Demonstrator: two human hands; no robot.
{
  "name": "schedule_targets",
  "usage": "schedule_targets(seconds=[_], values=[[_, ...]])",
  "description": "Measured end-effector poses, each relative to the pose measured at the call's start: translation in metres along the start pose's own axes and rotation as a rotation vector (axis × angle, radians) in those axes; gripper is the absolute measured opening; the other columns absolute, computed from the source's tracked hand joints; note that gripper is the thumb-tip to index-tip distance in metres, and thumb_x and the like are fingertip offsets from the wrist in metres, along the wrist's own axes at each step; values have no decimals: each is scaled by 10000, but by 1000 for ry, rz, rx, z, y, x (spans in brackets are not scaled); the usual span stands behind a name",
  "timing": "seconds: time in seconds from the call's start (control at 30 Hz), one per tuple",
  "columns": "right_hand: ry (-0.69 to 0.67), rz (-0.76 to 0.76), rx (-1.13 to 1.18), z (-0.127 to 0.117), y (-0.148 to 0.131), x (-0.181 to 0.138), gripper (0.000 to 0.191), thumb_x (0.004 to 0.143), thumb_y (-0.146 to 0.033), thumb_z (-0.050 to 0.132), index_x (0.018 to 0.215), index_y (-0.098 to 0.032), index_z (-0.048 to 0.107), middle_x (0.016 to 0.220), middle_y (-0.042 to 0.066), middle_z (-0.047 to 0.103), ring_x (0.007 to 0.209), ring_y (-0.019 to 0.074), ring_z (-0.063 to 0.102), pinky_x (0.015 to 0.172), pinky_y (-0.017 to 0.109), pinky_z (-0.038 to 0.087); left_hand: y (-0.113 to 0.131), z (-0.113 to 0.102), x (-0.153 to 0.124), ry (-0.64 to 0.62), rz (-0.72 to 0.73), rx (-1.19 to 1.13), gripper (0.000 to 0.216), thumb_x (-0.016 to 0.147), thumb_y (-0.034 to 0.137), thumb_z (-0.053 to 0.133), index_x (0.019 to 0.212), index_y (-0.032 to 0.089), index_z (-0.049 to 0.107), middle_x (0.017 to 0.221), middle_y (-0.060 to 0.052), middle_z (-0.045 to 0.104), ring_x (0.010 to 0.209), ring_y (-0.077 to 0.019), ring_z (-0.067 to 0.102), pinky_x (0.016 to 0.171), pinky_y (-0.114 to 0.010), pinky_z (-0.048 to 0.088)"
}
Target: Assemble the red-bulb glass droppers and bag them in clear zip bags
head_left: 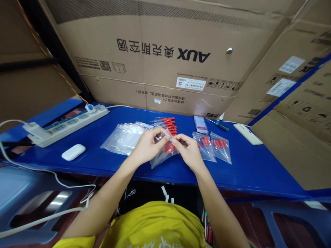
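My left hand and my right hand meet over the middle of the desk. Both are closed, pinching the top edge of a clear plastic zip bag between thumbs and fingers. Red pieces show through the bag below my fingertips. Just behind my hands lies a row of small red-handled tools with thin shafts, like little screwdrivers. Left of my left hand is a pile of flat clear bags. Beside my right hand lie two bags with red-handled pieces inside, a nearer one and a farther one.
Large cardboard sheets wall in the back and right of the blue desk. A power strip and a white earbud case are at left. At right lie a phone, a green-handled screwdriver and a white slab.
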State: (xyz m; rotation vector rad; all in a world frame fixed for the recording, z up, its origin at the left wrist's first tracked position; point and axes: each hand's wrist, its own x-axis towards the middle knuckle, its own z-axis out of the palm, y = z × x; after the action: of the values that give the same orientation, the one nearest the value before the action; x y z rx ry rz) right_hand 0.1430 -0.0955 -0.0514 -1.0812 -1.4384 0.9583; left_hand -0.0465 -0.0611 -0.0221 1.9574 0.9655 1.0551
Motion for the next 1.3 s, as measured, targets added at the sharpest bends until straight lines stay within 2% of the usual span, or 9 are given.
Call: schedule_targets(seconds=[0.13, 0.27, 0.5, 0.6, 0.8, 1.03, 1.2, 1.3], values=[[-1, 27, 43, 0, -2, 0, 288, 910, -503, 760, 873, -218, 742, 803, 11, 716, 697, 166, 612, 619, 273, 481, -5, -1, 0, 58, -7, -4, 173, 967, 318, 626, 916, 179, 715, 851, -17, 736, 746, -160, 629, 697, -273, 464], [8, 16, 15, -1, -4, 0, 287, 886, -489, 777, 814, -215, 733, 743, 6, 705, 665, 165, 604, 626, 284, 483, -3, -2, -1, 56, -22, -21, 171, 951, 322, 636, 887, 178, 703, 821, -11, 721, 732, -157, 612, 689, -268, 454], [16, -28, -35, 0, -3, -1, 255, 890, -448, 757, 788, -217, 720, 727, 9, 699, 669, 169, 597, 629, 294, 467, 5, -6, -1, -76, 8, -10, 208, 976, 337, 635, 864, 182, 716, 824, -9, 723, 775, -170, 619, 731, -274, 468], [13, -42, -47, 0, -2, -1, 236, 900, -422, 745, 788, -217, 711, 724, 5, 691, 660, 162, 586, 630, 294, 460, 4, -7, -1, -92, 20, -15, 230, 993, 327, 620, 849, 182, 726, 811, -5, 723, 774, -169, 615, 743, -274, 464], [3, -85, -76, 0, -4, -2, 201, 932, -379, 715, 810, -220, 703, 734, 0, 693, 668, 160, 597, 644, 293, 473, 6, -6, -2, -77, 19, -18, 213, 988, 309, 620, 878, 176, 744, 851, -15, 751, 796, -176, 635, 769, -286, 476], [24, -59, -19, -1, -4, -2, 209, 918, -404, 739, 827, -218, 710, 760, 2, 704, 677, 161, 607, 647, 288, 491, 5, -4, -1, -76, 9, -90, 229, 1001, 352, 631, 903, 178, 744, 912, -31, 766, 863, -194, 675, 820, -303, 489], [39, -52, 3, -1, -2, -1, 212, 913, -398, 743, 822, -210, 708, 750, -1, 701, 669, 154, 607, 641, 279, 480, 3, -3, -1, -37, -29, -106, 201, 993, 350, 622, 917, 174, 685, 880, -19, 712, 781, -170, 607, 747, -288, 462], [49, -48, 9, 0, -3, -1, 228, 902, -418, 752, 822, -208, 712, 756, 1, 704, 673, 154, 602, 635, 276, 473, 3, -1, -1, -25, -28, -120, 190, 986, 345, 622, 909, 178, 670, 894, -20, 717, 808, -175, 621, 768, -290, 471]])
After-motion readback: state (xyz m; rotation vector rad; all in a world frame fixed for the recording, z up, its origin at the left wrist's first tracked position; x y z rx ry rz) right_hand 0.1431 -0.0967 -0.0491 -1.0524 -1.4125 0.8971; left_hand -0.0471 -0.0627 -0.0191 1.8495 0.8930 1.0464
